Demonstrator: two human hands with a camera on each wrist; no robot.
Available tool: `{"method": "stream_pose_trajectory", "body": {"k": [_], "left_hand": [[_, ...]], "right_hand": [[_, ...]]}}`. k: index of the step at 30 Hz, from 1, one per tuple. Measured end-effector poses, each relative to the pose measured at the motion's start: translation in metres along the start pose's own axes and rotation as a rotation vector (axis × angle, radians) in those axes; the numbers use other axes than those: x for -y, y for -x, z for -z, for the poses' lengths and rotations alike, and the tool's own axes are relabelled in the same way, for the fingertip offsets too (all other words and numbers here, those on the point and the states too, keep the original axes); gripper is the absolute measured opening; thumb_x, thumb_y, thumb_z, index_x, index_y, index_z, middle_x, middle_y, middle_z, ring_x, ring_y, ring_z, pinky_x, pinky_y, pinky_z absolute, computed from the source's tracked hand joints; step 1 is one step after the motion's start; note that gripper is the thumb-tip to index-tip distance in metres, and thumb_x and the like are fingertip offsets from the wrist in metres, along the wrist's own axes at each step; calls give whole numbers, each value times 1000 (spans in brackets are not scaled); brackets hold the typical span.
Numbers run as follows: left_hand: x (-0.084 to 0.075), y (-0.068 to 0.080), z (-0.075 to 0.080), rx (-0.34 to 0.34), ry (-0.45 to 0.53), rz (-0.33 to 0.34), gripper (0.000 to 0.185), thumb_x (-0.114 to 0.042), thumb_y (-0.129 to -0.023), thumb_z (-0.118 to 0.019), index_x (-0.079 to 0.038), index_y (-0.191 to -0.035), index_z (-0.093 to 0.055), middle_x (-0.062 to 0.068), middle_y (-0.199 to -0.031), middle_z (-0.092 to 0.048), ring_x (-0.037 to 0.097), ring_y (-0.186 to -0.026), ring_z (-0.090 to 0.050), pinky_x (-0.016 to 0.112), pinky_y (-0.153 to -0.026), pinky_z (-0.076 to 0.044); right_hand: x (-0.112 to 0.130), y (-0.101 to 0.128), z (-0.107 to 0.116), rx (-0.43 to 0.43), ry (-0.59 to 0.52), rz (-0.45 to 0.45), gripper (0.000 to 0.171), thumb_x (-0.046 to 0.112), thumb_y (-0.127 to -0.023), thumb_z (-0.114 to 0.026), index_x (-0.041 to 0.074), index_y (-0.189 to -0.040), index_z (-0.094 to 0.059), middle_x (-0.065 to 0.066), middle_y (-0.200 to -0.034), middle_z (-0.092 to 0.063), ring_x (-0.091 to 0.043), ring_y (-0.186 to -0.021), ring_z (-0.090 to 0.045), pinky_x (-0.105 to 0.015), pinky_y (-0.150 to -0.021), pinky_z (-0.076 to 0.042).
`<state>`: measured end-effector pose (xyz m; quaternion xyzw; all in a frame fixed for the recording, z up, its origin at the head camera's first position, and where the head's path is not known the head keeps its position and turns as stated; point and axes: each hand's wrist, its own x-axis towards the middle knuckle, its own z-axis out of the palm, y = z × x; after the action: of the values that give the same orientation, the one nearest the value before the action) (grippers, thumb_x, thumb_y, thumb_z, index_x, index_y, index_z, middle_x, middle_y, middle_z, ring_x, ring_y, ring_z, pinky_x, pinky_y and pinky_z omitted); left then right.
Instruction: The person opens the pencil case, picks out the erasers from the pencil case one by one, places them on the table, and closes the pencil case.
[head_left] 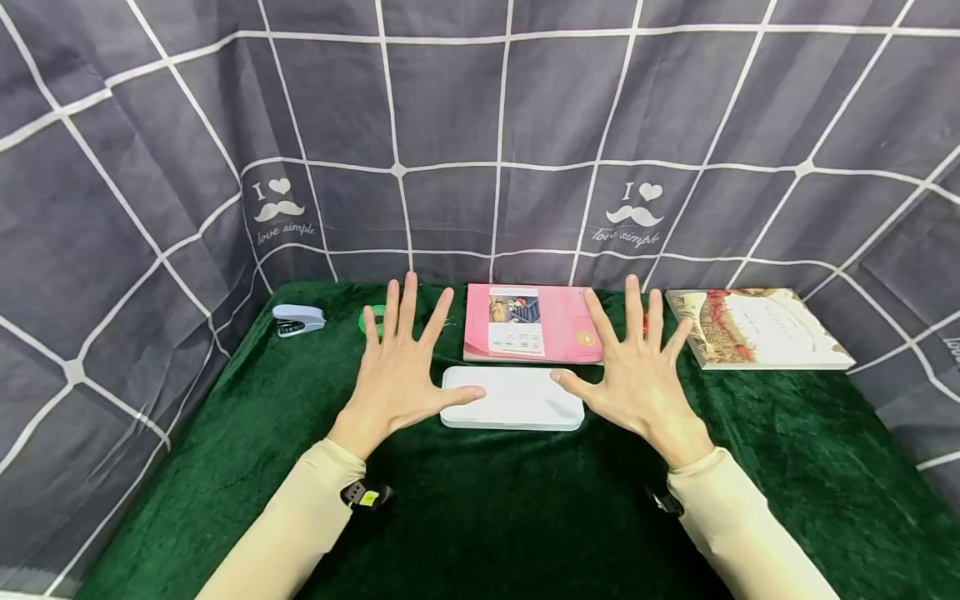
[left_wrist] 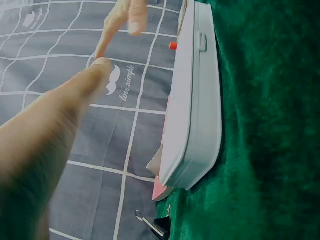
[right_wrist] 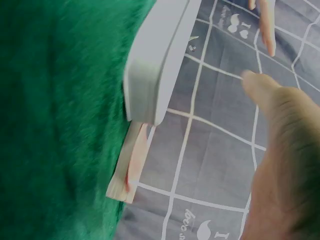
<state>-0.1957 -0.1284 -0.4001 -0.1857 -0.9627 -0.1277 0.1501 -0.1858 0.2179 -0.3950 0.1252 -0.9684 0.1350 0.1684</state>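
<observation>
A white case (head_left: 517, 400) with rounded corners lies closed on the green cloth; the left wrist view shows a small catch on its side. My left hand (head_left: 397, 367) is spread with straight fingers over the case's left end. Opposite it, my right hand (head_left: 637, 375) spreads in the same way by the right end. Both thumbs point inward across the lid, and the wrist views show the hands raised apart from the case (right_wrist: 145, 75). Nothing is held in either hand. Behind the case lies a pink book (head_left: 558, 325), its right edge partly covered by my right fingers.
A light blue stapler (head_left: 298, 319) sits at the back left. Behind my left fingers is a green ring-shaped thing (head_left: 363, 320), partly hidden. A black binder clip (left_wrist: 159, 227) lies near the pink book. Another book (head_left: 772, 333) rests at the back right. Grey checked curtain (head_left: 450, 100) encloses the cloth.
</observation>
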Motion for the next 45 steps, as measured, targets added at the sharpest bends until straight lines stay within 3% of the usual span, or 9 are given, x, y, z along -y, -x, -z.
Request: {"method": "stream_pose_trajectory", "body": {"k": [2, 4, 8, 11, 15, 20, 24, 31, 45], "left_hand": [[1, 0, -1, -5, 56, -22, 136, -96, -79, -69, -39, -180, 1, 3, -184, 26, 31, -172, 19, 74, -136, -6], [1, 0, -2, -4, 126, -39, 129, -91, -84, -71, -37, -181, -6, 5, -187, 16, 34, -174, 4, 72, -136, -18], [5, 3, -6, 12, 291, -62, 106, -74, -94, -75, -30, -178, -28, 8, -186, -16, 36, -169, -26, 71, -126, -41], [10, 8, -14, 42, 415, -84, 90, -60, -100, -78, -22, -172, -42, 9, -179, -35, 34, -163, -38, 68, -124, -45], [16, 15, -31, 75, 522, -103, 82, -50, -99, -83, -15, -166, -51, 6, -169, -47, 30, -157, -47, 60, -129, -42], [23, 19, -54, 88, 573, -116, 83, -53, -93, -88, -19, -162, -56, -1, -162, -55, 23, -150, -54, 53, -126, -47], [29, 21, -64, 114, 621, -120, 88, -52, -87, -94, -19, -160, -58, -1, -158, -58, 22, -139, -61, 52, -117, -54], [31, 22, -66, 152, 596, -115, 99, -48, -79, -102, -14, -160, -58, 3, -156, -61, 26, -130, -65, 50, -111, -58], [29, 22, -61, 191, 563, -85, 97, -42, -80, -103, -13, -161, -57, 7, -158, -61, 29, -127, -66, 51, -109, -59]], "right_hand": [[1, -2, 0, -27, -38, 53, 116, 72, -91, -79, 27, -180, -20, -24, -185, 4, -58, -168, 1, -93, -121, -4], [1, -4, -1, -44, -104, 102, 111, 62, -94, -82, 24, -180, -23, -27, -183, -6, -58, -166, -12, -87, -124, -22], [2, -5, -3, -12, -292, 158, 99, 42, -100, -83, 16, -177, -28, -26, -174, -29, -47, -157, -36, -73, -119, -44], [1, -4, -7, 56, -401, 173, 92, 34, -100, -84, 9, -174, -34, -22, -162, -46, -40, -146, -51, -65, -118, -49], [-3, -1, -18, 145, -441, 231, 85, 33, -97, -89, 1, -164, -48, -21, -151, -61, -37, -136, -64, -59, -115, -55], [-11, 2, -28, 218, -427, 276, 79, 37, -88, -97, 1, -150, -63, -13, -144, -67, -31, -127, -67, -56, -111, -56], [-17, 3, -33, 292, -437, 279, 86, 41, -82, -102, 5, -150, -64, -10, -145, -65, -27, -124, -65, -54, -110, -55], [-22, 3, -38, 388, -433, 267, 101, 39, -78, -105, 3, -158, -56, -14, -151, -59, -29, -124, -62, -56, -111, -54], [-29, 2, -42, 388, -478, 232, 99, 40, -75, -106, 11, -157, -61, -7, -149, -64, -24, -123, -62, -54, -111, -54]]}}
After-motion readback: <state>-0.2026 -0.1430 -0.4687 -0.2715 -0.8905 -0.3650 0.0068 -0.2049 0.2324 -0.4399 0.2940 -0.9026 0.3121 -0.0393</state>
